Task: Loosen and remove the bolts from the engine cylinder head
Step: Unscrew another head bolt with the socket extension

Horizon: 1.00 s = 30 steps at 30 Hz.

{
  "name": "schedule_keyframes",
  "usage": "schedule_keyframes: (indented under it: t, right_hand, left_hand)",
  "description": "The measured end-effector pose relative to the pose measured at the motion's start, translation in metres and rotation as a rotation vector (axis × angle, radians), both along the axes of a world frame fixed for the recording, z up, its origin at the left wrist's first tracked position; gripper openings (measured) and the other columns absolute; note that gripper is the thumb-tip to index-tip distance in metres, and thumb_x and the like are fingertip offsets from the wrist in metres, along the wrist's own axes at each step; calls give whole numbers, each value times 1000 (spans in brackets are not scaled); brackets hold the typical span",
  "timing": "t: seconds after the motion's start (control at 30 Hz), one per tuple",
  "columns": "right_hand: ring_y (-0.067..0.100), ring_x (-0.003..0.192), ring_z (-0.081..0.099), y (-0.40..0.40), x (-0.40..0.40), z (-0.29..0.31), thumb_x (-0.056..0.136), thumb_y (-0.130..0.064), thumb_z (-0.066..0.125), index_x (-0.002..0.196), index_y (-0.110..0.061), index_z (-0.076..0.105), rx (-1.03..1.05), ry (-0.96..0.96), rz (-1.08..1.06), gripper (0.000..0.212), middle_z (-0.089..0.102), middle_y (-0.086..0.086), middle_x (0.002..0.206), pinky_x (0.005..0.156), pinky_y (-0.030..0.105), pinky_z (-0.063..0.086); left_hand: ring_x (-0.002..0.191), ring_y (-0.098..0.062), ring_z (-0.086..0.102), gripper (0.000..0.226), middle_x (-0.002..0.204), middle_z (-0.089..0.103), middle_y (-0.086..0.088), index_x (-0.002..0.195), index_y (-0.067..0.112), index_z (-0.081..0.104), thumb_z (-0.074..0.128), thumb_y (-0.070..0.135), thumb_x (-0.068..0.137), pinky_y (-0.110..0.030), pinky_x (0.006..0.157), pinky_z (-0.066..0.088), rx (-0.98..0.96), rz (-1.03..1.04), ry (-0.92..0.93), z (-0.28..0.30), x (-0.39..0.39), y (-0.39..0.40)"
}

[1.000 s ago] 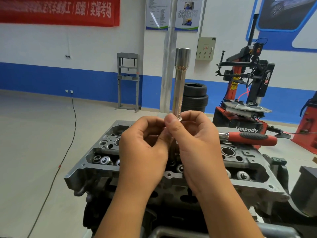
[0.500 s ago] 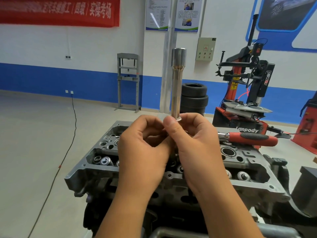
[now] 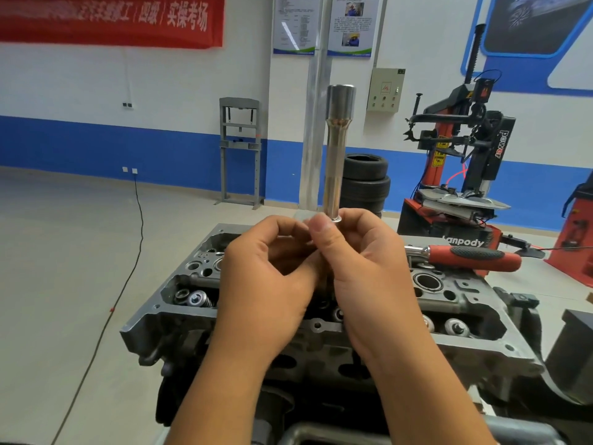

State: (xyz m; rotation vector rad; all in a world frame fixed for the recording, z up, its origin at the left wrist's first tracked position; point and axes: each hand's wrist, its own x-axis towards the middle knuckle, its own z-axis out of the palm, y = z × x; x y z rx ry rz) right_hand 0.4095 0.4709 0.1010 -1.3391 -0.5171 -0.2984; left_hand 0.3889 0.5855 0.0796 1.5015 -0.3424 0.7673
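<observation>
Steel socket [image 3: 337, 149] upright, wide end up, between both hands [image 3: 321, 271].

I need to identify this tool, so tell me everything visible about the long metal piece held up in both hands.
The long socket is a slim, polished steel tube with a wider cylindrical head on top. It stands nearly upright above the cylinder head. The left hand and right hand pinch its lower end; a small washer-like rim shows there. Its lowest part is hidden.

White wall [image 3: 80, 78] with blue band, red banner [image 3: 109, 19], pale floor [image 3: 64, 252], stacked tyres [image 3: 365, 183], tyre changer [image 3: 462, 162]
</observation>
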Motion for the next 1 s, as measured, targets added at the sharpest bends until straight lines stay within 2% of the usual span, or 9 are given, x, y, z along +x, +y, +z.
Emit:
schedule_keyframes:
  t: [0.07,0.13,0.3,0.47,0.57,0.67,0.77,0.9,1.0]
  right_hand:
    - [28,91,75,-1,0,-1,101,-29,65,97,-22,74,-31,-5,25,12,77,6,93,79,47,62]
    - [23,90,75,-1,0,0,102,-35,62,94,-26,75,-30,7,65,18,76,2,91,71,40,60]
    - [23,83,74,1,1,-1,87,-30,83,97,-14,68,52,4,-10,23,76,10,92,62,23,57]
    - [26,87,75,0,1,-2,98,-29,70,96,-19,73,-9,-14,2,11,76,6,90,74,40,62]
    - [20,83,74,-1,0,-1,100,-35,65,90,-24,76,-2,-7,55,18,75,2,88,70,37,60]
    - [20,85,73,0,0,0,86,-42,70,92,-23,75,29,-15,45,20,76,2,88,75,37,59]
    - [21,85,75,1,0,-1,79,-46,81,95,-22,70,50,-45,-17,30,77,4,91,76,34,58]
    - [26,91,75,0,1,-2,93,-41,70,95,-20,74,20,-63,-16,21,77,7,95,84,48,62]
    - [23,90,74,1,1,-1,93,-44,62,91,-28,76,-6,-79,-19,22,76,2,91,81,46,63]
  left_hand:
    - [91,-17,80,22,99,82,3,107,27,71,72,9,96,-33,72,66,4,-124,12,2,-2,3]
    - [89,-20,80,26,98,81,1,106,30,70,71,6,97,-35,70,66,12,-119,36,3,-1,4]
    - [85,-12,79,28,92,80,7,92,35,69,80,9,89,-36,69,65,0,65,37,-2,4,0]
    - [89,-18,80,26,97,82,3,105,31,69,75,8,94,-35,71,66,-10,-94,33,0,2,3]
    - [85,-20,80,20,97,82,1,112,28,68,69,12,100,-34,66,64,-11,-128,27,3,0,2]
    - [80,-14,78,20,93,81,6,103,34,71,73,15,95,-25,61,60,-3,-30,10,2,1,1]
    - [87,-11,79,19,93,80,7,99,29,72,80,16,88,-24,72,63,-9,-1,-15,0,2,-2]
    - [92,-12,79,20,98,81,6,106,23,74,80,17,88,-25,76,63,-27,-60,-11,1,2,-1]
    - [95,-15,79,18,103,81,5,110,31,76,71,25,94,-29,69,63,-24,-157,27,3,1,0]
